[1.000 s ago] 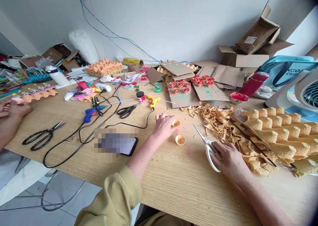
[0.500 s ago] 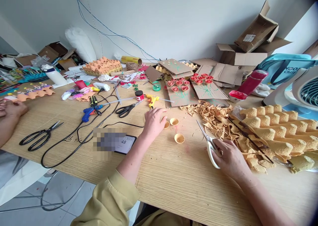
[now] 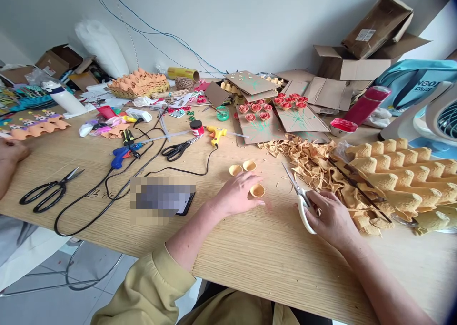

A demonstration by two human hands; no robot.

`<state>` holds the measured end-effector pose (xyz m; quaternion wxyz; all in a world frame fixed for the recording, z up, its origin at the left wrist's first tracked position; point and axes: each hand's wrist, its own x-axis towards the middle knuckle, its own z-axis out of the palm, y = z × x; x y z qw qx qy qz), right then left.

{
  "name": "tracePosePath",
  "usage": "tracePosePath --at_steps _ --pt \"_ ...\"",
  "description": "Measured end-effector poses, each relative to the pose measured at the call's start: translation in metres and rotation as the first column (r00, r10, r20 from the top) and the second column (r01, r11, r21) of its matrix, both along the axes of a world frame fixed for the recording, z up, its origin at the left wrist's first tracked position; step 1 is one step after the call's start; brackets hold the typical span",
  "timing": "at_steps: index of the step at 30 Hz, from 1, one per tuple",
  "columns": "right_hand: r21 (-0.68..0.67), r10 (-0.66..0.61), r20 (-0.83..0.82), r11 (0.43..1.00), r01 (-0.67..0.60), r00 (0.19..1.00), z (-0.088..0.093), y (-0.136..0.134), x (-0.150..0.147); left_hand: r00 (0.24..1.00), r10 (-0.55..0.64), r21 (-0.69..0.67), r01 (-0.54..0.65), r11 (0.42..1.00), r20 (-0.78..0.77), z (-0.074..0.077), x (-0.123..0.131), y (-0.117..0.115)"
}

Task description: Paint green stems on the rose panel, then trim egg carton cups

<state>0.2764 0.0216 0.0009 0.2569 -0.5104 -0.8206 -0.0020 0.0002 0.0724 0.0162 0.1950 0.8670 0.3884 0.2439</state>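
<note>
My left hand (image 3: 240, 192) reaches over the wooden table with thumb and fingers apart on either side of a small yellow egg-carton cup (image 3: 257, 190). The cup still stands on the table; whether the fingers touch it I cannot tell. Two more such cups, one on the left (image 3: 235, 170) and one on the right (image 3: 249, 165), stand just beyond the hand. My right hand (image 3: 326, 215) grips white-handled scissors (image 3: 304, 208) low over the table, their blades slightly parted and pointing away from me. Trimmed carton scraps (image 3: 310, 161) are heaped beyond the scissors.
Yellow egg trays (image 3: 403, 177) are stacked at the right. Red paper flowers (image 3: 255, 108) sit on cardboard behind. A yellow glue gun (image 3: 216, 134), blue glue gun (image 3: 121, 156), cables, black scissors (image 3: 50, 189) and a phone (image 3: 185, 203) lie leftward. Another person's hand (image 3: 12, 151) rests at far left.
My left hand has come down and toward me from beside the two far cups to the nearest cup. My right hand stays in place with the scissors. The view has tilted slightly.
</note>
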Motion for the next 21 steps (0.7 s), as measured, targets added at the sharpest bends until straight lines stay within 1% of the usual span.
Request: tracePosePath --at_steps 2,4,6,8,9,10,11,13,15,16,17,19,21 --pt "-0.006 0.031 0.011 1.000 -0.031 0.999 0.000 0.000 -0.001 1.000 0.011 -0.012 -0.011 1.000 -0.025 -0.005 0.002 -0.002" --pt "-0.011 0.049 0.006 0.999 -0.049 0.999 0.001 -0.001 -0.003 1.000 0.026 -0.019 -0.026 0.999 0.006 -0.005 0.004 -0.003" --pt "-0.005 0.041 -0.024 0.999 -0.041 0.999 0.001 -0.002 -0.004 0.994 0.024 -0.026 -0.021 0.999 0.109 0.001 0.007 -0.003" --pt "0.003 0.008 -0.070 1.000 -0.007 0.998 0.003 -0.002 -0.004 0.975 0.002 -0.050 0.009 0.999 0.224 0.011 0.011 -0.002" --pt "0.008 -0.013 -0.092 1.000 0.014 0.996 0.003 -0.003 -0.004 0.969 -0.010 -0.060 0.026 0.998 0.249 0.015 0.013 0.000" --pt "0.011 -0.035 -0.112 0.999 0.037 0.993 0.004 -0.003 -0.003 0.972 -0.024 -0.055 0.038 0.998 0.233 0.019 0.016 0.002" --pt "0.013 -0.056 -0.128 0.998 0.058 0.990 0.004 -0.003 -0.003 0.985 -0.039 -0.030 0.045 0.999 0.171 0.022 0.018 0.004" --pt "0.013 -0.084 -0.143 0.996 0.087 0.986 0.005 -0.003 -0.002 0.998 -0.058 0.062 0.061 0.996 -0.037 0.025 0.022 0.008" --pt "0.008 -0.092 -0.141 0.996 0.094 0.986 0.006 -0.002 -0.001 0.975 -0.022 0.158 0.058 0.986 -0.221 0.026 0.023 0.011" --pt "0.005 -0.093 -0.137 0.996 0.095 0.986 0.006 -0.002 -0.002 0.963 0.006 0.184 0.045 0.982 -0.270 0.026 0.023 0.012" --pt "-0.001 -0.092 -0.135 0.996 0.093 0.987 0.007 -0.002 -0.002 0.959 0.033 0.192 0.023 0.981 -0.282 0.026 0.023 0.012" --pt "-0.023 -0.088 -0.142 0.996 0.085 0.986 0.008 -0.002 -0.003 0.976 0.056 0.150 -0.025 0.988 -0.210 0.024 0.021 0.013" --pt "-0.072 -0.086 -0.161 0.995 0.075 0.983 0.008 -0.004 -0.004 0.999 0.033 0.031 -0.033 0.999 -0.023 0.021 0.019 0.013"
